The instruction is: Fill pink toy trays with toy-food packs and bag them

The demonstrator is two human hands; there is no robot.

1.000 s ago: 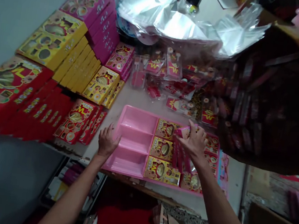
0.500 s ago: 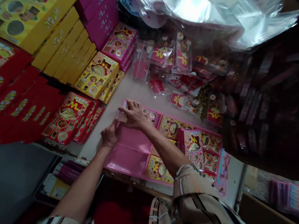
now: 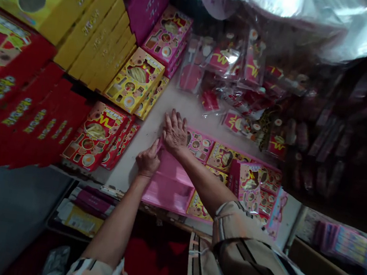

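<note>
A shallow pink tray (image 3: 166, 195) with compartments lies on the table. Its left compartments show bare pink, while small pink, yellow and red printed boxes fill others. My right hand (image 3: 175, 132) rests flat, fingers spread, over the tray's upper left corner, partly covering a pink printed box (image 3: 199, 145). Just below it, my left hand (image 3: 148, 160) is closed at the tray's left edge, its index finger pointing up along the rim. Whatever its curled fingers may grip is hidden. On the tray's right part stands a small stack of pink boxes (image 3: 248, 183).
To the left are stacked red boxes (image 3: 93, 136), yellow boxes (image 3: 135, 78) and pink boxes (image 3: 167, 35). Clear-bagged toy pieces (image 3: 225, 57) lie behind the tray. Shiny plastic film (image 3: 290, 11) hangs at the top. The table's worn front edge (image 3: 117, 193) runs below.
My right hand has flattened and spread its fingers at the tray's corner, where both hands were close together on clear plastic. The view has shifted, so everything appears farther right.
</note>
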